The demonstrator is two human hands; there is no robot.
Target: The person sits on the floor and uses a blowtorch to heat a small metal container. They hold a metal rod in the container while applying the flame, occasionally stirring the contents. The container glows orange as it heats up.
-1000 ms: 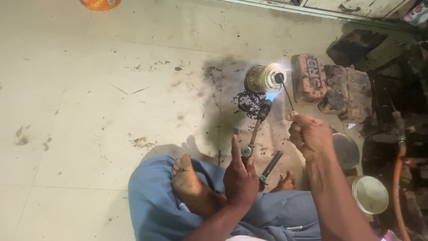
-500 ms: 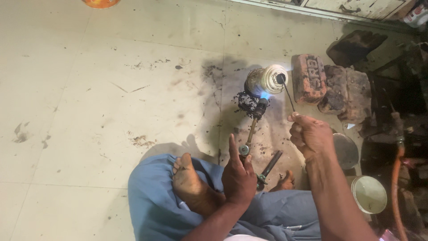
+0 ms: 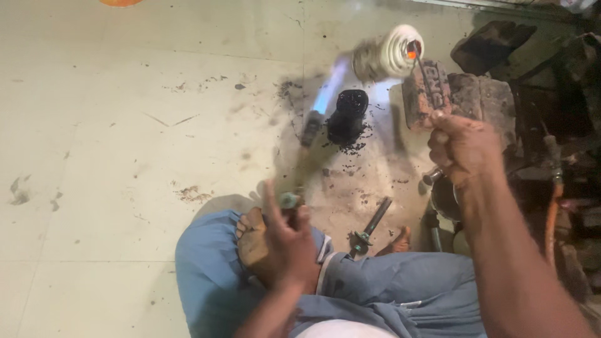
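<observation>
My left hand (image 3: 285, 241) grips the handle end of a gas torch (image 3: 308, 134), whose blue flame (image 3: 330, 84) points up and right at a round, pale metal part (image 3: 383, 55) on the floor. My right hand (image 3: 462, 147) holds a thin rod (image 3: 423, 72) whose tip glows orange against that metal part. A black lumpy object (image 3: 348, 116) sits on the floor just below the part, ringed by dark crumbs.
I sit cross-legged in blue trousers (image 3: 250, 294) on a pale stained floor (image 3: 125, 125). Bricks (image 3: 460, 94) lie to the right of the part. A second torch-like tool (image 3: 370, 226) lies by my foot. Dark machinery and an orange hose (image 3: 551, 213) crowd the right edge.
The torch has swung left of the black object and its flame now stretches up to the metal part. The rod tip now glows orange. The view has tightened on the work.
</observation>
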